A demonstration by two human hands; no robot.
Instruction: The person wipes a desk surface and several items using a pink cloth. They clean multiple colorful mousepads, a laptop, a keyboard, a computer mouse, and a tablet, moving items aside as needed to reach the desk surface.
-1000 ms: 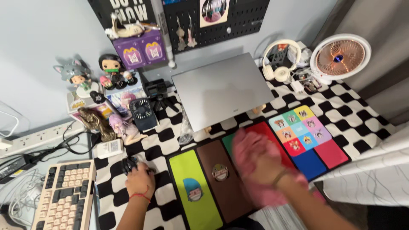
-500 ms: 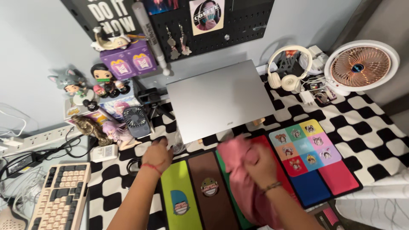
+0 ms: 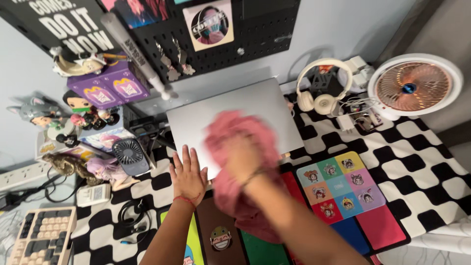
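You are looking down at a desk under a black-and-white checkered cloth (image 3: 431,152). Behind it, a pale grey wall (image 3: 338,29) is carrying a black pegboard (image 3: 265,34), and soft even light is falling on everything.

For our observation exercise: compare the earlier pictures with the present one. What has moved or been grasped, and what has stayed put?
The right hand, gripping the pink cloth throughout, moved from the colourful desk mat up onto the closed silver laptop. The left hand left the black cable and now lies flat at the laptop's front edge. Headphones, fan and figurines stayed put.
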